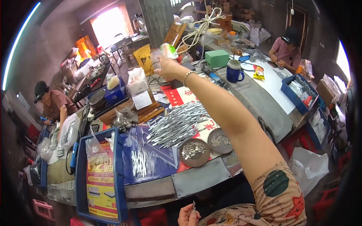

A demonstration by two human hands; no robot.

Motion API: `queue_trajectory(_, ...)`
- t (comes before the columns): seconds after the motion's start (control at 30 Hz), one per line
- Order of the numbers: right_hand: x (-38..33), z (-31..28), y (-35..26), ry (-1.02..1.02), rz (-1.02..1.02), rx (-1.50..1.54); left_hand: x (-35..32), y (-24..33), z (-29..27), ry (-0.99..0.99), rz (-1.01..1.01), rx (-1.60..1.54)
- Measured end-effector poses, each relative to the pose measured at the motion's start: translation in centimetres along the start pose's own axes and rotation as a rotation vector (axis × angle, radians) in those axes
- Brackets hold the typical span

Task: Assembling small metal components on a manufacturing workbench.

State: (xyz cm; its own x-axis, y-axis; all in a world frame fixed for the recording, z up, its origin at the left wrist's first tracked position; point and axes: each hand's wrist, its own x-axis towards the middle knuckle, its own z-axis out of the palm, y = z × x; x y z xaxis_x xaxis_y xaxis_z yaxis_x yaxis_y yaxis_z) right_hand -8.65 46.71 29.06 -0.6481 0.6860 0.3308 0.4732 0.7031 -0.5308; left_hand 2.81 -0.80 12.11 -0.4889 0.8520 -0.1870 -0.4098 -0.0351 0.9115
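Starting at the left: a seated person in a dark cap (40, 89) sits at the far left end of the tabletop (203, 177), head bent down. Nearer you, a blue tray (80, 165) with a yellow printed sheet and clear bags hangs over the front edge.

Moving right, there's a small loose batch of silver metal strips (139, 162) on a blue sheet, then a much bigger heap of metal strips (177, 124) fanned out on the red-and-white paper. Just in front of that heap sit two round brown dishes (194, 152) holding tiny silvery parts, side by side and nearly touching.

Your left hand (188, 215) is down at the bottom edge, below the tabletop, fingers pinched closed on a small thin metal piece (194, 205) sticking up from them.

Your right hand (167, 67) is stretched way out over the far side, bracelet on the wrist, fingers curled around a clear plastic cup (166, 51) with a green and white lid. It's lifted off the tabletop, well apart from the strips.

Further right: a green box (217, 58), a dark blue mug (234, 71), and another person in a striped shirt (286, 51) at the far corner.
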Motion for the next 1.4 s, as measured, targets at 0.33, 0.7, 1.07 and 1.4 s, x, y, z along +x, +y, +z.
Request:
queue_trajectory(0.33, -8.9, 0.8, 1.9, -0.063, -0.244, 0.086, 1.3, -0.8, 0.6, -0.079, 0.024, -0.078)
queue_trajectory(0.7, -39.6, -0.6, -1.2, -0.781, -0.239, 0.676, 0.6, 0.4, 4.0, -0.056, 0.040, -0.051)
queue_trajectory(1.07, -18.9, -1.4, 6.4, 0.068, -0.174, 0.190, -1.4, 1.1, 4.9, -0.098, 0.051, -0.048)
queue_trajectory(1.4, -1.5, -3.1, 9.5, 0.173, 0.096, 0.062, -0.1, 1.5, 4.6, -0.015, -0.032, -0.071)
